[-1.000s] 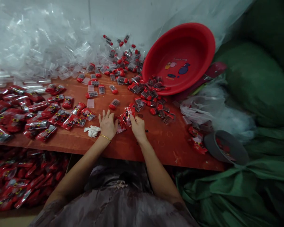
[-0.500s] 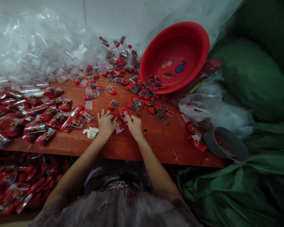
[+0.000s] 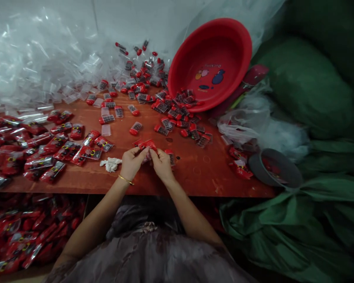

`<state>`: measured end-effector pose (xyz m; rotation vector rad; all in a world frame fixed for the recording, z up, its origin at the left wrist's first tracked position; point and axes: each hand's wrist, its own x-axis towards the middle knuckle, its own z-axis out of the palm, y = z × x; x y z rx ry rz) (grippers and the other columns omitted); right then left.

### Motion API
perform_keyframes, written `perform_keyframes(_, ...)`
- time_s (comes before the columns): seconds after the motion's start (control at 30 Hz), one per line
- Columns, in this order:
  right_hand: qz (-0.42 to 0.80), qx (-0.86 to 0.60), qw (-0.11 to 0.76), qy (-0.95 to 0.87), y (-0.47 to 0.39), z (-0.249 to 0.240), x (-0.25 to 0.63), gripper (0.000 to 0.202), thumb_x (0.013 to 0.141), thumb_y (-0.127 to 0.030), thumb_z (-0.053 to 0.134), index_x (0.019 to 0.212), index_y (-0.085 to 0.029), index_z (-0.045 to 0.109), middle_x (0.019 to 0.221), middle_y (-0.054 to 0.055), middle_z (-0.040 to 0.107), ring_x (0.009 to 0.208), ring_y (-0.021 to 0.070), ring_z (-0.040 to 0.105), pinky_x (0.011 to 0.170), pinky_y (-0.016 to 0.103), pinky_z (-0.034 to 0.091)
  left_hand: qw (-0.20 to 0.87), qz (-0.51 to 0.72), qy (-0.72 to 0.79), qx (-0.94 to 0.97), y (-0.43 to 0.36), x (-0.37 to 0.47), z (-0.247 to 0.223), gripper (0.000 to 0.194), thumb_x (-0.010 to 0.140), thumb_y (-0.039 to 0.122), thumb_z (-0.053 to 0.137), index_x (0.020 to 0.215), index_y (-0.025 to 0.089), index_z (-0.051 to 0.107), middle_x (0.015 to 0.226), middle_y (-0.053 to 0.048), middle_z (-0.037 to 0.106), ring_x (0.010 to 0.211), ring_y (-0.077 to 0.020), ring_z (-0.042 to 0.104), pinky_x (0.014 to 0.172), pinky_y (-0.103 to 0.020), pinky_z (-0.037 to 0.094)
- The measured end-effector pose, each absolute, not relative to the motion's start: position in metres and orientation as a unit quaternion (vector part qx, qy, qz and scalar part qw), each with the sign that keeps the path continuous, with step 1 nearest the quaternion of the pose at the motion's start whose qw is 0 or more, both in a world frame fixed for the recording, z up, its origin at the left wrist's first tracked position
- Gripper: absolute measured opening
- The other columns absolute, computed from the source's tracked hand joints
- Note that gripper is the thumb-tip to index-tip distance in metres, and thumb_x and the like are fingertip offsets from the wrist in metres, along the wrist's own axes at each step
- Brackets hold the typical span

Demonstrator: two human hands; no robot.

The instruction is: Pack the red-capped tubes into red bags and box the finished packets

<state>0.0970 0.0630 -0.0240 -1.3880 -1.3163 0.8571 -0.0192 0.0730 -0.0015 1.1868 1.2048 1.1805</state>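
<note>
My left hand (image 3: 132, 162) and my right hand (image 3: 162, 163) are close together above the table's front part. Between them is a small red printed plastic packet (image 3: 147, 145), pinched by thumbs and fingers of both; its lower part is hidden. Just beside my right hand's fingers lies a clear case with a red end (image 3: 170, 157), partly covered by the hand. A white crumpled wad (image 3: 110, 164) rests left of my left hand. Farther back, a clear red-capped case with dark contents (image 3: 135, 128) lies alone on the orange-red tabletop (image 3: 191, 177).
Filled red packets (image 3: 61, 149) are heaped at left, with more in a pile (image 3: 26, 232) below the table edge. Clear empty sleeves (image 3: 41, 67) mound at the back. A tilted red basin (image 3: 247, 43) holds red-capped cases. At right are a grey bowl (image 3: 256, 167) and green sacks (image 3: 312, 86).
My hands have drawn together, and both pinch the red packet's top edge. A red-ended case now shows beside my right hand. The whole view has shifted slightly.
</note>
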Motion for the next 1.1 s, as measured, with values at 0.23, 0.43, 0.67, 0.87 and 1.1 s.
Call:
perform_keyframes(0.23, 0.334, -0.588, 0.469, -0.568, 0.035, -0.029, 0.097, 0.038, 0.087, -0.047, 0.037, 0.063, -0.020, 0.050, 0.058, -0.003, 0.052, 0.056, 0.0116, 0.048, 0.055, 0.022, 0.038, 0.683, 0.479, 0.474, 0.281, 0.054, -0.012, 0.006, 0.031, 0.044, 0.032, 0.084, 0.065, 0.014, 0.069, 0.062, -0.001, 0.066, 0.056, -0.0096, 0.056, 0.058, -0.022, 0.046)
perform_keyframes(0.43, 0.160, -0.693, 0.358, -0.605, 0.027, -0.020, 0.138, 0.039, 0.091, -0.048, 0.034, 0.092, -0.018, 0.059, 0.086, 0.007, 0.064, 0.079, 0.0185, 0.059, 0.069, 0.027, 0.042, 0.661, 0.486, 0.517, 0.245, 0.053, -0.017, 0.004, 0.038, 0.040, 0.035, 0.086, 0.060, 0.013, 0.064, 0.059, 0.001, 0.064, 0.053, -0.0078, 0.056, 0.056, -0.021, 0.048)
perform_keyframes(0.67, 0.049, -0.776, 0.119, -0.617, 0.031, -0.025, 0.158, 0.051, 0.084, -0.054, 0.049, 0.114, -0.013, 0.054, 0.106, 0.018, 0.061, 0.095, 0.0306, 0.057, 0.074, 0.037, 0.042, 0.717, 0.446, 0.501, 0.190, 0.051, -0.010, 0.003, 0.039, 0.043, 0.033, 0.086, 0.068, 0.014, 0.064, 0.069, -0.002, 0.068, 0.057, -0.0111, 0.062, 0.057, -0.023, 0.050)
perform_keyframes(0.87, 0.108, -0.780, 0.144, -0.600, 0.030, -0.027, 0.169, 0.035, 0.077, -0.034, 0.063, 0.107, -0.015, 0.059, 0.105, 0.015, 0.063, 0.099, 0.0296, 0.058, 0.081, 0.039, 0.044, 0.714, 0.447, 0.502, 0.198, 0.045, -0.007, 0.004, 0.039, 0.042, 0.033, 0.086, 0.066, 0.014, 0.062, 0.065, 0.000, 0.066, 0.055, -0.0100, 0.060, 0.057, -0.023, 0.050)
perform_keyframes(1.1, 0.268, -0.636, 0.399, -0.603, -0.022, -0.018, 0.185, 0.037, 0.073, -0.032, 0.064, 0.108, -0.021, 0.055, 0.093, 0.004, 0.067, 0.078, 0.0181, 0.064, 0.072, 0.030, 0.050, 0.706, 0.442, 0.509, 0.215, 0.043, -0.003, 0.008, 0.042, 0.041, 0.038, 0.086, 0.065, 0.013, 0.061, 0.065, -0.001, 0.066, 0.055, -0.0103, 0.060, 0.054, -0.023, 0.049)
